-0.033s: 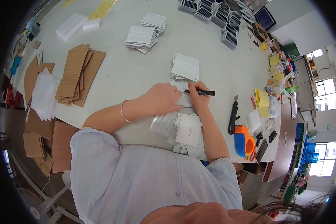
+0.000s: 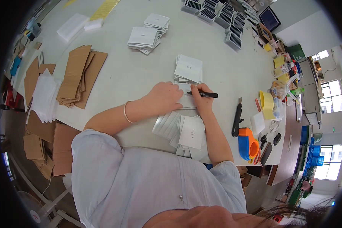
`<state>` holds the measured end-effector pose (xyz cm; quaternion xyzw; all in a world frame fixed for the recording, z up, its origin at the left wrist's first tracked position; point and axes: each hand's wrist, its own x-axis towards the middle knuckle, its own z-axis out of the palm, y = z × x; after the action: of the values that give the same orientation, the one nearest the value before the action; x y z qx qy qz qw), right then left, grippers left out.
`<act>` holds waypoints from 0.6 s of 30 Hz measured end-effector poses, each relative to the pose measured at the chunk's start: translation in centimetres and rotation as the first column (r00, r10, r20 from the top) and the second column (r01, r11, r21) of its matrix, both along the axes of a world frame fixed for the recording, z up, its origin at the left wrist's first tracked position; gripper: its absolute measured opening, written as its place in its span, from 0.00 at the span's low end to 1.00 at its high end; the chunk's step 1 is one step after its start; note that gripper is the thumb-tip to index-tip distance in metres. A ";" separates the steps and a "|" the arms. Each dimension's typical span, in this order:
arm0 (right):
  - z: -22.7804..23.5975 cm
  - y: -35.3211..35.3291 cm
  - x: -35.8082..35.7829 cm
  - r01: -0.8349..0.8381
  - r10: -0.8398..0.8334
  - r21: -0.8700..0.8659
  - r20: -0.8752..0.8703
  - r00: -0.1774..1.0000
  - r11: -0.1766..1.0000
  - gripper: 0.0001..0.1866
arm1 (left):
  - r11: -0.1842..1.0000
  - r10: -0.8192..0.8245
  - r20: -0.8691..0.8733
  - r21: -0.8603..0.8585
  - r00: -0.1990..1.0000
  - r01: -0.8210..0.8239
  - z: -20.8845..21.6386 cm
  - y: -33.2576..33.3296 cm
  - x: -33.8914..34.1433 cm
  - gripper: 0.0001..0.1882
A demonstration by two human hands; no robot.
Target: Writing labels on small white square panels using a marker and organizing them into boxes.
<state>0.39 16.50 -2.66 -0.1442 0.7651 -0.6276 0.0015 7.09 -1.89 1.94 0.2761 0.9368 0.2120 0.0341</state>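
My right hand (image 2: 203, 100) is closed around a black marker pen (image 2: 209, 94), its tip turned left toward a white square card (image 2: 185, 102) on the table. Over the left part of that card lies my left hand (image 2: 164, 98), open, thumb apart from the slightly bent fingers; they seem to rest on the card and partly hide it. Just beyond is a stack of white square cards (image 2: 189, 68) with small dark marks. Closer to my body, another pile (image 2: 192, 132) is fanned out to the left, its top card bearing short marks. Both hands are between these two piles.
More white card stacks (image 2: 143, 37) lie farther off. Cardboard pieces (image 2: 78, 76) and white sheets (image 2: 45, 95) are on the left. At right are a utility knife (image 2: 237, 117), an orange and blue tape dispenser (image 2: 248, 144) and a yellow roll (image 2: 268, 104). Small solar panels (image 2: 233, 39) stand far right.
My left hand has shifted slightly, its fingers now lower and more bent over the card. The marker pen in my right hand has moved a touch left.
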 end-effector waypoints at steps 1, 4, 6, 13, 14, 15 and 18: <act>-0.1 0.1 -0.1 -0.001 0.001 0.000 -0.003 1.000 1.000 0.13 | 0.986 0.111 -0.119 -0.109 0.987 -0.124 -0.5 -0.1 -0.4 0.23; -0.6 0.2 -0.3 -0.005 0.009 0.065 -0.052 0.999 0.998 0.12 | 0.982 0.128 -0.076 -0.130 0.989 -0.137 -1.2 0.1 -0.6 0.26; -0.6 0.0 -0.2 0.007 -0.003 0.087 -0.051 0.999 0.996 0.12 | 0.982 0.126 -0.079 -0.133 0.989 -0.136 -1.3 0.1 -0.7 0.27; -0.6 -0.1 -0.1 -0.008 0.018 0.119 -0.086 0.996 0.993 0.12 | 0.983 0.140 -0.045 -0.113 0.989 -0.145 -1.4 0.0 -0.8 0.29; -0.6 0.1 -0.1 -0.013 0.022 0.099 -0.095 0.995 0.995 0.12 | 0.983 0.144 -0.034 -0.114 0.989 -0.147 -1.4 0.0 -0.8 0.29; -0.7 0.3 0.0 -0.018 0.026 0.078 -0.105 0.994 0.997 0.12 | 0.983 0.144 -0.033 -0.114 0.989 -0.147 -1.3 0.0 -0.9 0.29; -1.2 1.1 -0.1 0.005 -0.005 0.027 -0.006 1.000 1.000 0.13 | 0.984 0.140 -0.013 -0.111 0.990 -0.140 -1.3 0.0 -0.9 0.29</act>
<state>0.33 17.63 -3.83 -0.1443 0.7738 -0.6167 -0.0005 6.19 -1.89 0.66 0.2078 0.9644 0.1605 0.0323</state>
